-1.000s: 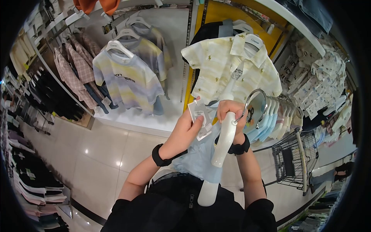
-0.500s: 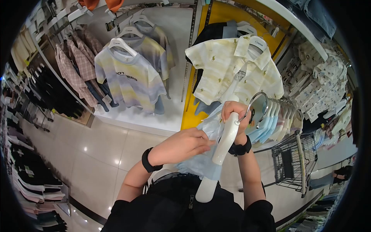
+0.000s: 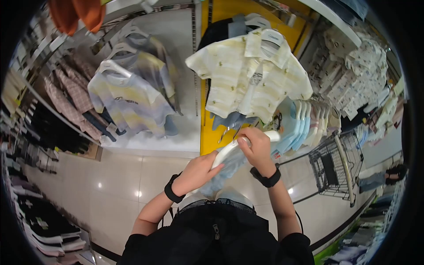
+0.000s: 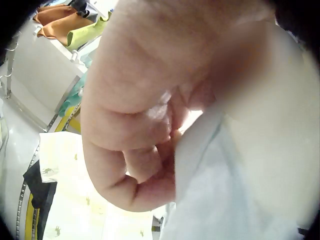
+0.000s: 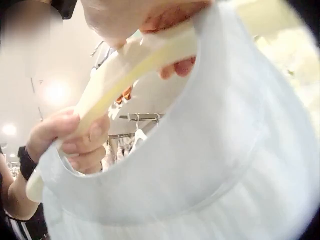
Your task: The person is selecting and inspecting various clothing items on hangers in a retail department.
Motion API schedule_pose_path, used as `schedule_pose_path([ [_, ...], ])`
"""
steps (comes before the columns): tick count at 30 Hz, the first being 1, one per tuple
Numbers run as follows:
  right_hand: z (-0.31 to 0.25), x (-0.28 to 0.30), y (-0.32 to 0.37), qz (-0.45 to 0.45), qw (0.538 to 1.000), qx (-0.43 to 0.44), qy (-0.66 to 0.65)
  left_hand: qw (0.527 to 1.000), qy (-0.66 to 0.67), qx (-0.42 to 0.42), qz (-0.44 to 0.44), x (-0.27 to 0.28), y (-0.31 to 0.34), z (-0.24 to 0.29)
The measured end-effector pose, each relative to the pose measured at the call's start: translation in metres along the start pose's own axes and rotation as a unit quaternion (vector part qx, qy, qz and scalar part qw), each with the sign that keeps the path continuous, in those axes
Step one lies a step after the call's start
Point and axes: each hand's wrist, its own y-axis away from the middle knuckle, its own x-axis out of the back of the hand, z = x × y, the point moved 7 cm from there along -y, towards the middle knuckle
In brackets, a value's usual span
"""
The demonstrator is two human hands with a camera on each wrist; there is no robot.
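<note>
A white clothes hanger slants across in front of my body, its metal hook pointing away from me. On it hangs a pale blue garment, whose wide neckline curves below the hanger in the right wrist view. My left hand grips the hanger's left arm, fingers curled round it beside the neckline. With my right hand I hold the hanger near its middle, close to the hook. The right wrist view shows these right fingers wrapped over the hanger.
Ahead hangs a yellow-and-white patterned shirt; tie-dye T-shirts are to its left. A row of pale garments on hangers lies to the right, beside a black wire shopping cart. Folded clothes are stacked at lower left.
My left hand let go of a white price tag, then moved onto the hanger's arm. The hanger swung from nearly upright to crosswise, its hook turning away from me. The head view shifted slightly.
</note>
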Motion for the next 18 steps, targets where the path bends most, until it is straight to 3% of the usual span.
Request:
schedule_pose_path([
  [1, 0.014, 0.021, 0.011, 0.012, 0.997, -0.006, 0.072, 1.000, 0.000, -0.012, -0.023, -0.008, -0.004, -0.006],
  [3, 0.058, 0.061, 0.035, 0.019, 0.985, -0.158, 0.068, 0.998, 0.041, -0.001, -0.038, -0.014, 0.002, -0.018],
  [6, 0.163, 0.131, 0.122, 0.003, 0.937, -0.229, 0.264, 0.998, 0.065, 0.002, -0.015, -0.014, 0.008, -0.027],
  [7, 0.206, 0.202, 0.173, -0.012, 0.863, -0.349, 0.365, 0.997, 0.071, 0.004, -0.018, -0.017, 0.007, -0.030],
  [8, 0.238, 0.241, 0.219, -0.032, 0.809, -0.376, 0.451, 0.995, 0.091, 0.031, -0.026, -0.017, 0.010, -0.037],
  [9, 0.267, 0.257, 0.244, -0.031, 0.811, -0.347, 0.470, 0.992, 0.111, 0.057, -0.033, -0.016, 0.012, -0.043],
  [10, 0.252, 0.318, 0.270, -0.009, 0.694, -0.527, 0.490, 0.991, 0.116, 0.060, -0.029, -0.019, 0.006, -0.043],
  [12, 0.274, 0.368, 0.321, -0.039, 0.598, -0.573, 0.559, 0.989, 0.114, 0.084, -0.030, -0.012, 0.009, -0.048],
  [13, 0.276, 0.412, 0.359, -0.030, 0.554, -0.642, 0.528, 0.984, 0.138, 0.102, -0.039, -0.012, 0.007, -0.048],
  [18, 0.316, 0.455, 0.394, -0.102, 0.511, -0.693, 0.498, 0.979, 0.164, 0.120, -0.032, -0.016, -0.008, -0.035],
])
